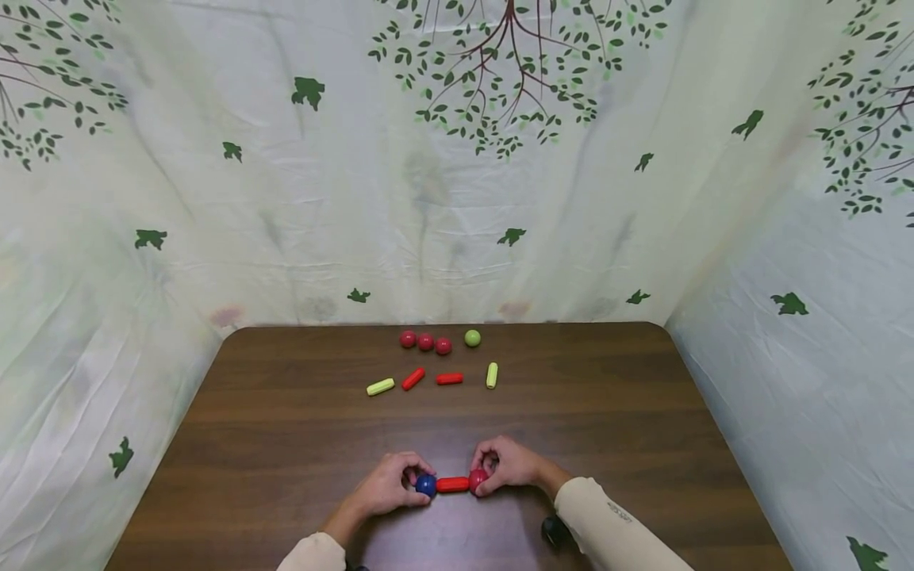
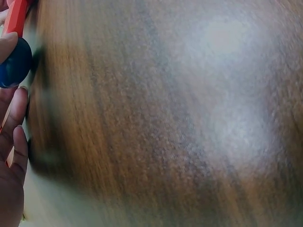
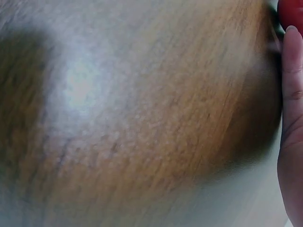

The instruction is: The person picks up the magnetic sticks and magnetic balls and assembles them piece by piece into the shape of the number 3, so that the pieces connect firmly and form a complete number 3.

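Observation:
Near the front of the table, a red stick (image 1: pixel 453 484) lies between a blue ball (image 1: pixel 425 485) and a red ball (image 1: pixel 478 480), the three joined in a row. My left hand (image 1: pixel 391 482) pinches the blue ball from the left, between thumb and fingers. On the other end, my right hand (image 1: pixel 508 464) holds the red ball. In the left wrist view the blue ball (image 2: pixel 16 62) sits against the end of the red stick (image 2: pixel 15 19). The right wrist view catches only part of the red ball (image 3: pixel 290 14) beside the thumb.
Toward the back of the brown table (image 1: pixel 286 428) are several red balls (image 1: pixel 425 342) and a green ball (image 1: pixel 472 338). Before them lie two red sticks (image 1: pixel 450 379) and two yellow-green sticks (image 1: pixel 381 387). A leaf-patterned cloth (image 1: pixel 443 198) hangs behind the table.

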Available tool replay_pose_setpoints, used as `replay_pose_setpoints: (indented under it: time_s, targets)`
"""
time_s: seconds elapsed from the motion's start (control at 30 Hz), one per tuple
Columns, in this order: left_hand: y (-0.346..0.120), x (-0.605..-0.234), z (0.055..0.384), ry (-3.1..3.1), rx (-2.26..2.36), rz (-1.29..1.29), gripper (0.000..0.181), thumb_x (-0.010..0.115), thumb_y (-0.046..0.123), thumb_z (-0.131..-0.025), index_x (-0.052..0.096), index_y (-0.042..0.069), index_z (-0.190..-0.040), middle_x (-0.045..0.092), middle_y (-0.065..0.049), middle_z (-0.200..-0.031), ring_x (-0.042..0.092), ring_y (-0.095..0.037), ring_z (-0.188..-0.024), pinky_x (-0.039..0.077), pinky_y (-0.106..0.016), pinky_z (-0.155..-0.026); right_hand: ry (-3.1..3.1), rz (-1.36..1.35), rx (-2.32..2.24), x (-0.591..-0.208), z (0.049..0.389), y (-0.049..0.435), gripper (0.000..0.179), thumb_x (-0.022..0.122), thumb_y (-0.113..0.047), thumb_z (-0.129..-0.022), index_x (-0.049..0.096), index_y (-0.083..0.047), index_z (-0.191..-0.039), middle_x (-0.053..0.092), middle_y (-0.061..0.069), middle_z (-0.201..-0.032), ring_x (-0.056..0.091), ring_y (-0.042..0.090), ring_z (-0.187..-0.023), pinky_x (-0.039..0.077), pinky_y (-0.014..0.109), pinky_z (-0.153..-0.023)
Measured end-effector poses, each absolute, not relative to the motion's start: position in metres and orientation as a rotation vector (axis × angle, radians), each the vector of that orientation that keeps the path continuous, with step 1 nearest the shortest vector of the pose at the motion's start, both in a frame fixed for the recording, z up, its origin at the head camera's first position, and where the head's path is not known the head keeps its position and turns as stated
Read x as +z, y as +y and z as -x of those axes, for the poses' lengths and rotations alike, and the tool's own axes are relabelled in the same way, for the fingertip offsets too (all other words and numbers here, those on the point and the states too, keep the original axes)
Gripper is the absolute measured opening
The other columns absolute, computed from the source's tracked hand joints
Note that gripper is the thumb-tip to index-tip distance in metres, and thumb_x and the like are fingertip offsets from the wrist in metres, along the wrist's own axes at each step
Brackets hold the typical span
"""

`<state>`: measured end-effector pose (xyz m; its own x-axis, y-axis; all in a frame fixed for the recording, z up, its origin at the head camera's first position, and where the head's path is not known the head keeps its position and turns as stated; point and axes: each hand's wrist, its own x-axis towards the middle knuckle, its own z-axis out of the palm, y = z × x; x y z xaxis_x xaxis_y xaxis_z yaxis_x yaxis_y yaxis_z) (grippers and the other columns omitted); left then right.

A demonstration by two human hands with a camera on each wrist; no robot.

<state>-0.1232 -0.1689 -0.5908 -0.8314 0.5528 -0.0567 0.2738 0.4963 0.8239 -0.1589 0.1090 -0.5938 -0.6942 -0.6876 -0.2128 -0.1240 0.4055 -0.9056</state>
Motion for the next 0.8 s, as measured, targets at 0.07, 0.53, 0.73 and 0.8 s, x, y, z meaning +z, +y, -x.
replay_pose_setpoints:
  time_s: [0.07,0.53,0.73,0.8]
  targets:
    - [-0.169,-0.590,0.123,2.427,1.258,-0.690,0.030,0.086,0.015,-0.070,0.070,0.013,-0.096,0.058,0.010,-0.083,0.051,-0.008,-0.072,0.044,-0.021,-0.065,2.091,0.679,-1.276,-0.593,0.159,0.108,0.023,0.083,-0.008,-0.071,0.068,-0.011,-0.088,0.054,-0.004,-0.069,0.049,0.005,-0.065,0.041,0.020,-0.061]
    - [-0.167,-0.591,0.123,2.479,1.197,-0.789,0.034,0.086,0.018,-0.070,0.069,0.014,-0.099,0.062,0.010,-0.089,0.052,-0.004,-0.077,0.045,-0.022,-0.069,2.101,0.719,-1.271,-0.595,0.159,0.109,0.024,0.084,-0.009,-0.070,0.068,-0.012,-0.088,0.053,-0.008,-0.067,0.048,0.002,-0.063,0.040,0.019,-0.060]
    - [-0.160,-0.590,0.123,2.514,1.118,-0.837,0.032,0.084,0.028,-0.073,0.070,0.017,-0.100,0.063,0.009,-0.094,0.053,-0.005,-0.085,0.044,-0.026,-0.077,2.076,0.703,-1.284,-0.597,0.160,0.109,0.023,0.083,-0.009,-0.071,0.068,-0.012,-0.089,0.054,-0.008,-0.068,0.049,0.002,-0.063,0.041,0.018,-0.060]
    - [-0.156,-0.590,0.123,2.532,1.083,-0.844,0.032,0.083,0.030,-0.073,0.070,0.018,-0.099,0.063,0.010,-0.095,0.054,-0.006,-0.088,0.044,-0.027,-0.080,2.074,0.702,-1.285,-0.596,0.160,0.109,0.023,0.083,-0.009,-0.071,0.068,-0.012,-0.089,0.054,-0.008,-0.068,0.049,0.003,-0.063,0.041,0.019,-0.059]
